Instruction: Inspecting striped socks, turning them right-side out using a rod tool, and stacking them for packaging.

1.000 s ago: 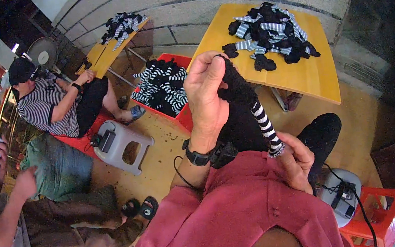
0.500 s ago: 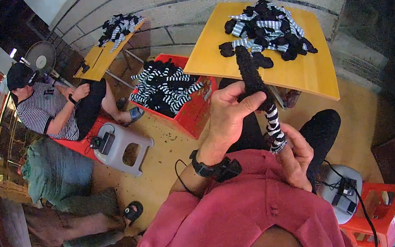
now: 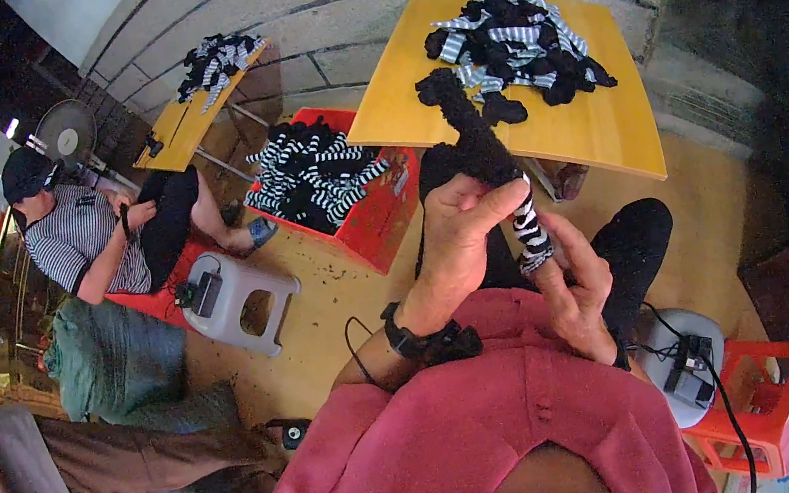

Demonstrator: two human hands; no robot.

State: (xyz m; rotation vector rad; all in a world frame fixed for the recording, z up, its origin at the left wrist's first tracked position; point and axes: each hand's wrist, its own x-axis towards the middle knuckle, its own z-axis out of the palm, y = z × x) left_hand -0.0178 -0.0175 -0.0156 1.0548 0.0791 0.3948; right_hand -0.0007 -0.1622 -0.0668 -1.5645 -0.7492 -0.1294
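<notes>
Between my two hands is a long knitted sock (image 3: pixel 476 144), fuzzy black over most of its length, with a black-and-white striped part at the end nearer me. My left hand (image 3: pixel 460 242) grips it around the middle, thumb pressed on the black knit where the stripes begin. Fingers of my right hand (image 3: pixel 577 291) are at the striped opening, and at least one seems to reach inside it. The black far end stretches up and left over the near edge of the yellow table (image 3: pixel 601 137). On that table lies a pile of black and grey-striped socks (image 3: pixel 518 48).
Left of the table stands a red crate (image 3: pixel 383 233) full of striped socks. Farther left, a co-worker (image 3: pixel 80 230) sits by another yellow table (image 3: pixel 186 129). A grey stool (image 3: pixel 251 302) is nearby; a red plastic stool (image 3: pixel 764 396) and a cable are at right.
The sock's black end has swung left and now bends at its tip. Both hands have shifted slightly left, still on the sock. The whole view has moved a little.
</notes>
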